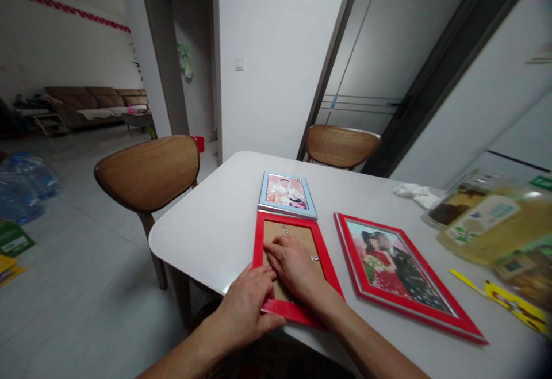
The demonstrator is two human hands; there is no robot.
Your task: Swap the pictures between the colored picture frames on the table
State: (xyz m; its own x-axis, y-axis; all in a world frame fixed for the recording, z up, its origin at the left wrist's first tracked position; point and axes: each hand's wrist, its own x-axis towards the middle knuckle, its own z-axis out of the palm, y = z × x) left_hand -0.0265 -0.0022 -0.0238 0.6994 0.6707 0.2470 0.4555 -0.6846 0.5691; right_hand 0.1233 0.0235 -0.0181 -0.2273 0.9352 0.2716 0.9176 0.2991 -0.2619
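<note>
A red picture frame (326, 252) lies face down at the table's near edge, its brown backing board (271, 230) showing. Metal fittings sit at the board's far and right sides. My left hand (250, 305) grips the frame's near left corner, thumb along the near edge and fingers over the left side. Bent and drawn together, the fingers of my right hand (293, 261) press at the board's left edge; whatever is under the fingertips is hidden. A light blue framed photo (287, 192) touches the far end of the red frame.
To the right lies a larger red framed photo (401, 272), face up. Beyond it are a yellow tool (468, 281), a yellow printed piece (515, 305), a crumpled tissue (416, 194) and a large bottle of yellow liquid (487, 224). Wooden chairs stand left (150, 172) and behind (342, 144).
</note>
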